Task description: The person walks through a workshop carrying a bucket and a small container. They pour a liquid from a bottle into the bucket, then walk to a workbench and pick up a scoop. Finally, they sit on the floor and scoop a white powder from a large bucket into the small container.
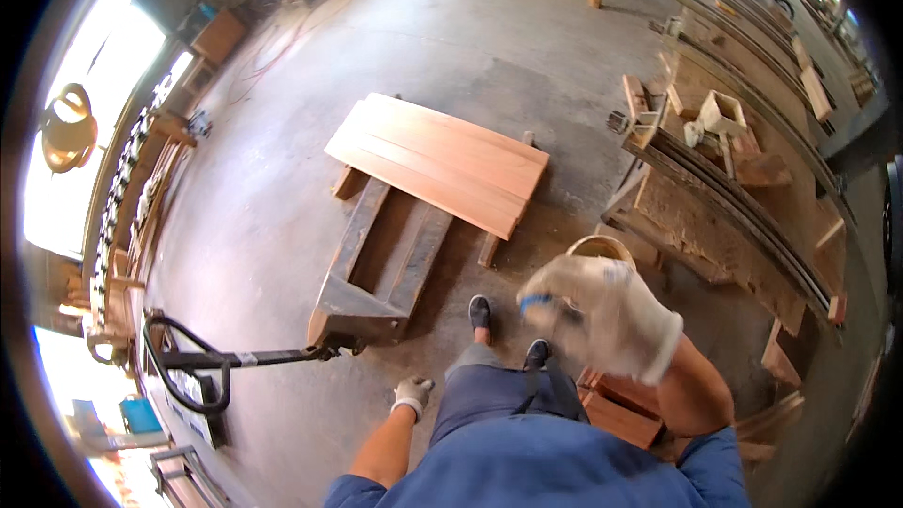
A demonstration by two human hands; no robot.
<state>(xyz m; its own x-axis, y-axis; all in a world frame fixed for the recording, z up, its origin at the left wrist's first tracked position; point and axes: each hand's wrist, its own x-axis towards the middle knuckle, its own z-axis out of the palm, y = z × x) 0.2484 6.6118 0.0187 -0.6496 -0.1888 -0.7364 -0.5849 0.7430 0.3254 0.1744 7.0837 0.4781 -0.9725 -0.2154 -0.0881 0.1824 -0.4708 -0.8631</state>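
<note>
My right hand (602,315), in a pale work glove, is raised in front of my body, its fingers curled in and smeared by motion. A small blue and dark thing (538,300) shows at its fingers; I cannot make out what it is. Down beside my left leg hangs my left hand (412,393), also gloved, its fingers curled in with nothing visible in them. Ahead, several reddish wooden boards (437,155) lie side by side across the forks of a pallet jack (362,306), resting on short wooden bearers.
The jack's handle (226,362) reaches out to the left. A round-rimmed container (602,246) stands behind my right hand. On the right runs a long workbench (724,216) with wood offcuts and a wooden box (721,113). Reddish wood pieces (621,414) lie by my right leg.
</note>
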